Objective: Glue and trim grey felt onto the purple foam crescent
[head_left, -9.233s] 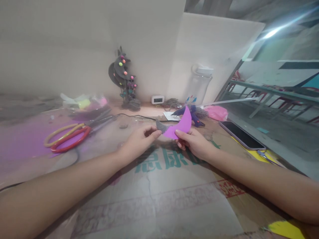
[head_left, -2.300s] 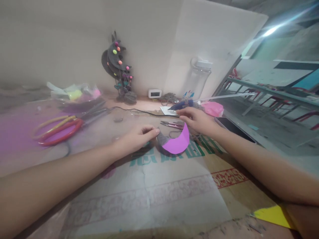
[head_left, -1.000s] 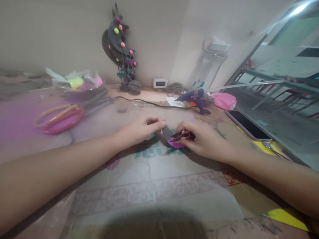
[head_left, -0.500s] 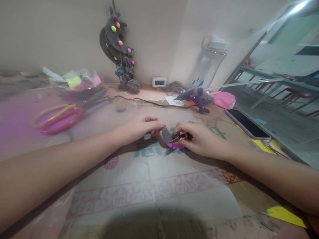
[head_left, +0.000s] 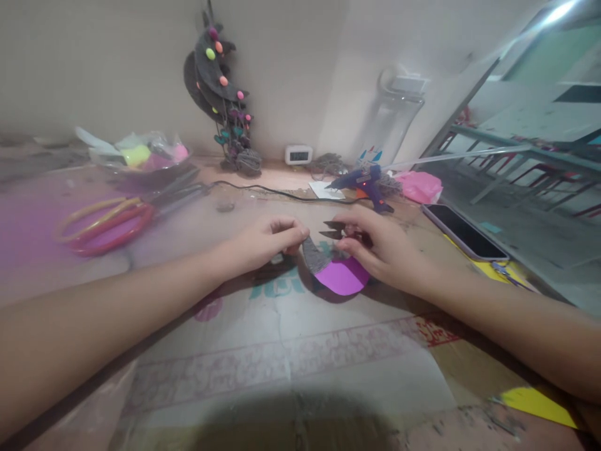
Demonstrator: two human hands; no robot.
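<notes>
Between finger and thumb, my left hand (head_left: 277,239) pinches the top end of a curved grey strip (head_left: 313,255). A purple piece with a rounded edge (head_left: 345,275) joins the strip's lower end and hangs just above the table. My right hand (head_left: 375,244) is closed round small dark snips (head_left: 332,230). Their blades are apart and point left, above the purple piece and clear of it. Part of the snips is hidden in my fingers.
A blue glue gun (head_left: 369,183) and a phone (head_left: 464,232) lie behind and right. Large red-handled scissors (head_left: 110,228) are at left. A small clock (head_left: 298,155), a bowl of scraps (head_left: 141,156) and a hanging moon decoration (head_left: 216,69) stand along the wall.
The snips in my right hand have moved up and off the grey strip, and their blades have opened. More of the purple piece shows. My left hand has barely moved.
</notes>
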